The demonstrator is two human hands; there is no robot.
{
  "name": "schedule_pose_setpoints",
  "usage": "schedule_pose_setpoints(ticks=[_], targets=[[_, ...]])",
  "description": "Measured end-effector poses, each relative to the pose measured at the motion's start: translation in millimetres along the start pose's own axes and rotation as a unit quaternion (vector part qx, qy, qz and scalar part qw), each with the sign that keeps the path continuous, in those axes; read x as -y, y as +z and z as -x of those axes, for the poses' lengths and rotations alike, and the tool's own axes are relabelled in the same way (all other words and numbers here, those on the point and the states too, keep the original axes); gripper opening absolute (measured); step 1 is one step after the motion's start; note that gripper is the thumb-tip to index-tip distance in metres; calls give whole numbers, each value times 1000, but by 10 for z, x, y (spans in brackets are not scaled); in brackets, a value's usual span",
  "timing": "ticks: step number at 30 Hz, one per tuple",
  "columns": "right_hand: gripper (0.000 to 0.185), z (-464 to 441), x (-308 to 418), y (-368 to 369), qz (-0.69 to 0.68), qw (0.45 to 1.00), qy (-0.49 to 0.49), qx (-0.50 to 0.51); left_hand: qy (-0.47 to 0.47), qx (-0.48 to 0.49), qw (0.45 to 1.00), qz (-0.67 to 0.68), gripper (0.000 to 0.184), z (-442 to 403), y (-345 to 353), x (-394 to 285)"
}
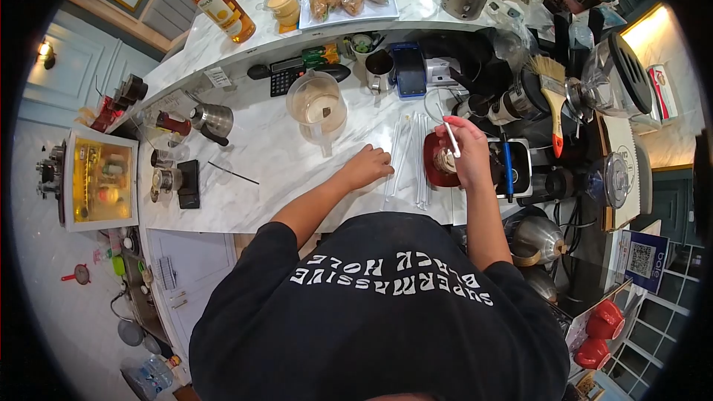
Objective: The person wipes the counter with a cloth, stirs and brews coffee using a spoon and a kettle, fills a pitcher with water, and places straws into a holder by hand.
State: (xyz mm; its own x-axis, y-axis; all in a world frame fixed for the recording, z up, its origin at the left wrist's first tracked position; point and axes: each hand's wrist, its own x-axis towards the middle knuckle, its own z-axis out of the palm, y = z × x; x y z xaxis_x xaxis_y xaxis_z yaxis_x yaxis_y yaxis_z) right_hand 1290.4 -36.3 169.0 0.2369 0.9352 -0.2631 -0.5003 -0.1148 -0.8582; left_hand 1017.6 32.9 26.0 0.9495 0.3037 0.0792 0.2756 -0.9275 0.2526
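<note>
My left hand (369, 168) rests on the marble counter with its fingers loosely bent, holding nothing I can see. Its fingertips are beside a row of long, thin straws (402, 152), which look wrapped. My right hand (471, 151) pinches a short white stick (451, 139) that slants over a small red container (431, 170). Something pale and crumpled (444, 160) lies in that container, partly behind my fingers. More straws (422, 178) lie just left of the container.
A clear measuring jug (318, 108) stands ahead. To the right are a blue-handled tool (508, 163), a brush (552, 96) and a metal kettle (536, 239). A gooseneck kettle (212, 122) and a black scale (189, 184) stand left. Wrapped pastries fill a white tray (390, 11) on the ledge.
</note>
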Motion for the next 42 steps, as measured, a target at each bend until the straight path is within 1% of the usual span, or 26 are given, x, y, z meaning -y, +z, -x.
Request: schedule_pose_setpoints(ticks=[2,5,8,11,14,17,20,21,24,25,26,28,29,30,31,32,33,34,35,37,38,39,42], targets=[[22,12,56,-13,6,1000,-21,12,10,21,1000,-10,21,-4,-33,13],[25,42,158,16,39,998,-56,0,43,-2,999,-14,16,41,35,57],[24,1,278,-53,43,996,-77,-26,71,-15,997,-5,15,54,49,78],[24,-71,403,-99,44,992,-109,-44,86,28,996,-15,14,25,-12,84],[26,-121,524,-97,54,988,-125,-69,119,62,989,-62,12,-38,-54,121],[26,-199,599,-169,68,984,-152,-68,151,53,984,-73,11,-40,-44,156],[26,-202,746,-90,97,974,-168,-114,149,21,987,-49,14,-11,-5,205],[26,-228,795,-115,88,974,-181,-107,130,27,990,-50,14,-15,-49,201],[23,-285,1043,-82,125,956,-230,-130,21,-84,996,38,12,-101,-218,166],[23,-341,1136,-91,137,951,-244,-131,-19,-163,981,99,9,-200,-280,180],[24,-411,1227,-84,147,942,-267,-137,-78,-235,957,152,8,-322,-448,128],[25,-578,1468,-49,181,923,-304,-148,-187,-369,874,255,7,-547,-881,-35],[26,-714,1591,-53,183,916,-337,-115,-226,-397,849,265,4,-669,-1067,-20],[27,-768,1775,60,209,903,-353,-125,-224,-423,830,286,4,-789,-1257,25],[27,-877,1914,166,207,884,-399,-129,-222,-449,810,306,6,-925,-1462,78],[27,-1002,2048,265,205,863,-443,-131,-196,-474,776,367,7,-1093,-1688,125],[28,-1113,2188,348,226,848,-457,-142,-170,-496,737,426,9,-1269,-1940,170],[28,-1219,2319,423,247,833,-470,-153,-166,-502,731,432,11,-1422,-2229,203],[28,-1321,2433,493,267,818,-483,-165,-137,-516,728,430,11,-1593,-2479,296],[29,-1509,2620,621,291,791,-508,-179,-108,-559,708,418,11,-1962,-2962,385],[29,-1601,2694,660,304,776,-520,-186,-95,-575,707,400,11,-2125,-3195,421],[30,-1714,2726,665,313,764,-534,-182,-81,-590,706,382,12,-2287,-3365,488],[31,-1910,2744,698,376,751,-509,-188,-38,-594,699,397,13,-2804,-3633,818]])
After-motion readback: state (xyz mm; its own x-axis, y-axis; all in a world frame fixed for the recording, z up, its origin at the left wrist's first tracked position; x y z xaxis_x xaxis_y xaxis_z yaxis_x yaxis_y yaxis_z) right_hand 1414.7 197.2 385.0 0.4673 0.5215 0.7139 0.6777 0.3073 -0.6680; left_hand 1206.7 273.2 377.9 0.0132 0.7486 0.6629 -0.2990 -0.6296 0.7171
